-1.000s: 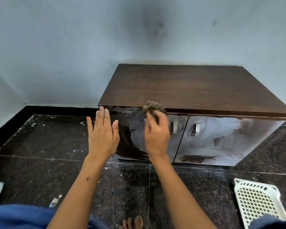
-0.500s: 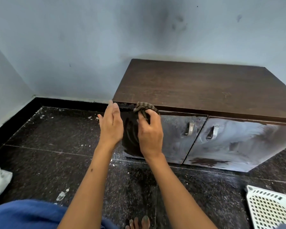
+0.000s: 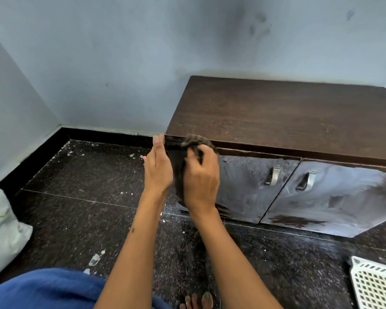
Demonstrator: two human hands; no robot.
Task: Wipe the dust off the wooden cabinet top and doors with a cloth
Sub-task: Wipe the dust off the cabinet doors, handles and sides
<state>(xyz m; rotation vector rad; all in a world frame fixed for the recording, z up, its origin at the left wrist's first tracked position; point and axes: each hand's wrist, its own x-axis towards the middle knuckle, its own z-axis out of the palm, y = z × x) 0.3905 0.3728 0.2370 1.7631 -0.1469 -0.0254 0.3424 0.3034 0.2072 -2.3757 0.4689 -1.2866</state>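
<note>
Dusty cabinet door (image 3: 250, 186): bunched cloth (image 3: 193, 141) upright.

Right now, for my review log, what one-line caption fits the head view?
Right hand rubs a cloth along the dusty left cabinet door while the left hand steadies the corner.

Dark speckled floor (image 3: 80, 210), tiled, pale seams running across; white flecks and scraps scattered near skirting. Black skirting (image 3: 112, 135) along base of pale blue wall (image 3: 103, 59); wall carries dark smudges upper right. White basket (image 3: 376, 284), lattice-holed, cut off at bottom right corner. Pale bag (image 3: 2, 228) at left edge. Blue fabric (image 3: 47, 288) bottom left. Bare toes (image 3: 196, 301) at bottom edge.
</note>
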